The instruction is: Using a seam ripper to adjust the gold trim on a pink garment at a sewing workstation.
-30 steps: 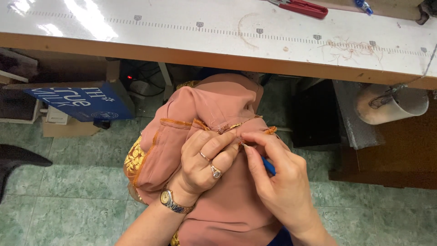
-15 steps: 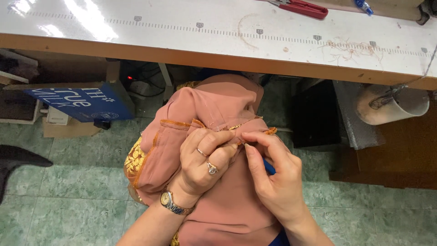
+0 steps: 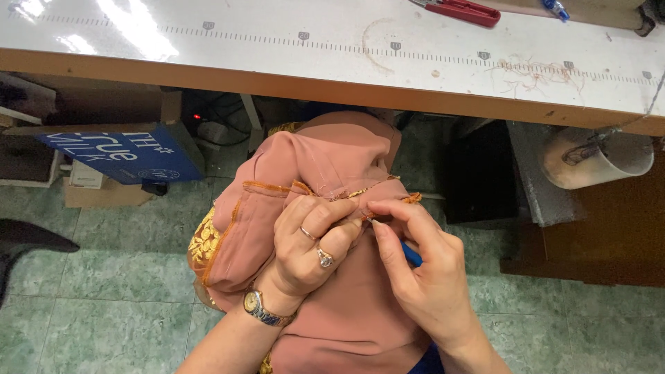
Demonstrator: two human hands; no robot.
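Because the dusty-pink, thin woven garment with an orange-gold embroidered border [image 3: 325,173] drapes in loose folds over the person's lap, it looks light, limp and somewhat slippery, a cloth that gives no resistance and shifts unless it is pinched. The sensible place to take hold seems to be the edge itself, close on both sides of the spot being worked, so that the fabric between the fingers stays taut.

The left hand [image 3: 312,249], with two rings and a gold wristwatch, is curled almost closed, thumb and forefinger pinching a bunched fold of the garment's edge near the frayed orange trim. The right hand [image 3: 422,270] meets it from the other side, fingertips nearly touching the left ones, thumb and forefinger closed on a small slim tool with a blue handle [image 3: 411,255]; its tip is hidden at the seam, so what kind of tool it is cannot be told.

The garment lies under and between both hands, below the front edge of the white worktable with a printed measuring scale [image 3: 277,48]. Loose orange threads [image 3: 533,73] and red-handled snips [image 3: 460,10] lie on the table, well apart from the hands.
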